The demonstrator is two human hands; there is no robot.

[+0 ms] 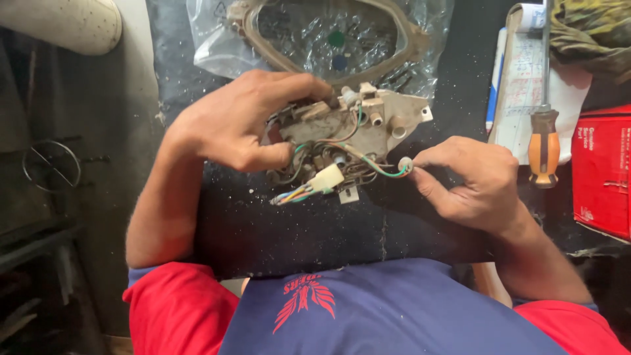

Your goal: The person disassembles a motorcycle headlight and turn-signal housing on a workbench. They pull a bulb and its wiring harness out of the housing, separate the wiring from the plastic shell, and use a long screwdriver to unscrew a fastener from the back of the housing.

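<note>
Hands working a wired housing over a dark bench.

Left hand is closed around the left end of a dirty white housing, thumb underneath and fingers curled over its top edge, holding it just above the bench. Right hand pinches a small round bulb socket between thumb and forefinger; green and white wires run from that socket back into the housing. A pale plug with a fan of coloured wires hangs below the housing, between the two hands. Behind the housing lies a bagged gauge in clear plastic. To the right, well apart from the right hand, a screwdriver with an orange and black handle rests on a notebook, beside a red box.
</note>
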